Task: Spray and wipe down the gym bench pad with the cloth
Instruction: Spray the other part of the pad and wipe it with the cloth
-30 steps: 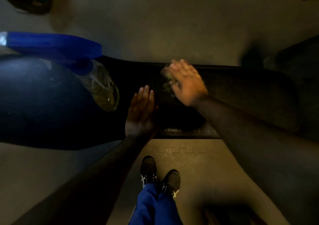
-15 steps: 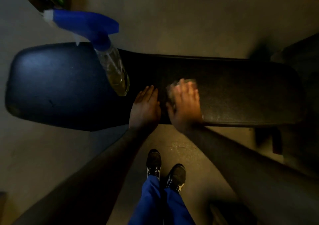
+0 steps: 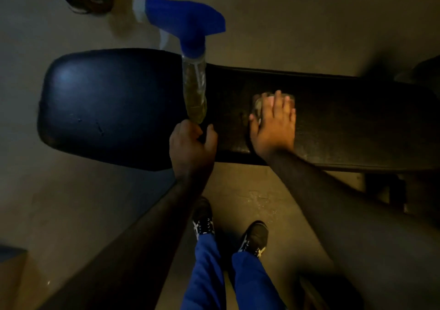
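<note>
- Below the camera, the gym bench pad (image 3: 238, 110) lies across the view; its wide rounded part is on the left and the long narrow part goes to the right.
- The right hand (image 3: 273, 126) lies flat on the narrow part of the pad, fingers straight and close together, and it presses the cloth (image 3: 258, 104) down on the pad.
- Only a small pale edge of the cloth shows, beyond the fingertips and beside the thumb; the rest is hidden under the palm.
- The left hand (image 3: 191, 144) is at the near edge of the pad, where the wide and narrow parts meet. Its fingers and thumb are curled, a closed grip around the bottom of the spray bottle (image 3: 194, 90).
- The bottle stands up toward the camera, with yellowish liquid inside and a blue trigger head (image 3: 183, 23) with a white nozzle that points left.
- The pad surface near the right hand looks a little shiny; I cannot tell if it is wet.
- On the floor (image 3: 71, 214) under the bench, two dark shoes (image 3: 254, 238) with pale stripes and blue trousers (image 3: 204, 274) are visible.
- A dark round object with some green is at the top left corner; it is too dim to identify.
</note>
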Demonstrator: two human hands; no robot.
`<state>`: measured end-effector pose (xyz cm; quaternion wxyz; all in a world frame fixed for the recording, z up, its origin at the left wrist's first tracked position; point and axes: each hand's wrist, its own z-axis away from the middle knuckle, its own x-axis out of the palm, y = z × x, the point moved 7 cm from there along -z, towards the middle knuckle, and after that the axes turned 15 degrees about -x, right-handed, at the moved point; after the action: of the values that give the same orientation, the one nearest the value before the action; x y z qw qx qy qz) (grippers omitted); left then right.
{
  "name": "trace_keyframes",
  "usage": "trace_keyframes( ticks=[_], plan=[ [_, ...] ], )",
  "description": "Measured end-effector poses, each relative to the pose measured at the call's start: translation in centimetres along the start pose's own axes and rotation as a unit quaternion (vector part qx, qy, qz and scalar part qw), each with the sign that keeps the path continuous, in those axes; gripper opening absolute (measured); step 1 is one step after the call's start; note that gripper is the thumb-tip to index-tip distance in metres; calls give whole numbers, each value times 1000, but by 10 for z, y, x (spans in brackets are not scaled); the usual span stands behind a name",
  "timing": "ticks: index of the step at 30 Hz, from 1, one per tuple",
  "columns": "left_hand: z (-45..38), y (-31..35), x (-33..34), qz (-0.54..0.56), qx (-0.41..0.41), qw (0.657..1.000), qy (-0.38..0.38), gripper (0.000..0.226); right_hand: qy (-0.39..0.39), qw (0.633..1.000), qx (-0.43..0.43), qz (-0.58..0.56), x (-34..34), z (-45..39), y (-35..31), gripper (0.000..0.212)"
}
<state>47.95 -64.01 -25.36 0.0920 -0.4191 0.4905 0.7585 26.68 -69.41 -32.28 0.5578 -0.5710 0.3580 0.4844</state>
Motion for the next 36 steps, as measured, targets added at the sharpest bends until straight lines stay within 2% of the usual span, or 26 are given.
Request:
trace_keyframes(
  ticks=[1, 2, 4, 5, 6, 7, 9, 10, 13, 14, 17, 18, 19, 21, 22, 24, 26, 27, 29, 31, 32, 33, 35, 36],
  plan=[
    [-3, -1, -4, 22, -19, 1000, 7, 26, 5, 999, 43, -17, 1, -3, -12, 69],
    [-7, -1, -7, 45, -34, 998, 12, 33, -3, 1000, 9, -29, 4, -6, -33, 69],
    [-17, 4, -6, 72, -57, 996, 5, 58, -46, 988, -148, -26, 12, -8, -60, 68],
    [-24, 8, -3, 73, -65, 995, -7, 69, -65, 980, -189, -17, 9, -13, -55, 67],
    [-30, 13, 1, 68, -73, 995, -22, 77, -59, 983, -172, -5, 3, -23, -42, 67],
    [-38, 18, 4, 58, -79, 994, -37, 77, -35, 994, -101, 3, -2, -33, -24, 67],
    [-51, 26, 4, 38, -80, 995, -55, 62, -19, 998, 48, -26, -5, -45, -15, 69],
    [-54, 29, 2, 38, -81, 994, -63, 52, -25, 999, 25, -39, -2, -50, -32, 70],
    [-59, 27, -17, 54, -102, 991, -66, 40, -86, 972, -212, -52, 11, -56, -84, 67],
    [-62, 23, -26, 62, -110, 990, -63, 39, -89, 971, -220, -38, 11, -63, -82, 66],
    [-75, 9, -54, 71, -124, 989, -48, 38, -36, 998, -11, -44, 6, -86, -70, 70],
    [-80, 5, -63, 69, -129, 989, -39, 38, -36, 998, -4, -52, 9, -88, -86, 71],
    [-83, 3, -71, 70, -132, 988, -34, 37, -47, 995, -68, -54, 12, -88, -113, 71],
    [-90, 1, -84, 71, -130, 988, -37, 35, -98, 967, -227, -65, 23, -81, -149, 68],
    [-92, 0, -90, 70, -130, 988, -39, 34, -118, 953, -271, -69, 20, -80, -152, 67],
    [-96, -1, -98, 67, -130, 988, -40, 34, -111, 962, -240, -70, 12, -89, -137, 66],
    [-97, -2, -102, 67, -128, 989, -42, 35, -87, 985, -132, -72, 12, -80, -131, 70],
    [-96, -1, -103, 65, -127, 989, -42, 35, -72, 987, -117, -78, 14, -67, -140, 72],
    [-95, 2, -103, 55, -125, 990, -35, 36, -72, 971, -209, -90, 24, -35, -166, 75],
    [-93, 3, -101, 54, -126, 990, -38, 38, -110, 940, -319, -46, 27, -16, -163, 77],
    [-90, 4, -99, 58, -124, 990, -45, 39, -115, 945, -305, -33, 24, -21, -145, 78],
    [-88, 5, -97, 63, -119, 989, -56, 39, -107, 964, -243, -32, 20, -29, -123, 81],
    [-83, 9, -93, 64, -109, 989, -76, 38, -75, 995, -61, -41, 12, -30, -94, 83],
    [-81, 11, -92, 63, -106, 989, -77, 37, -61, 996, -41, -40, 12, -23, -100, 84]
  ],
)
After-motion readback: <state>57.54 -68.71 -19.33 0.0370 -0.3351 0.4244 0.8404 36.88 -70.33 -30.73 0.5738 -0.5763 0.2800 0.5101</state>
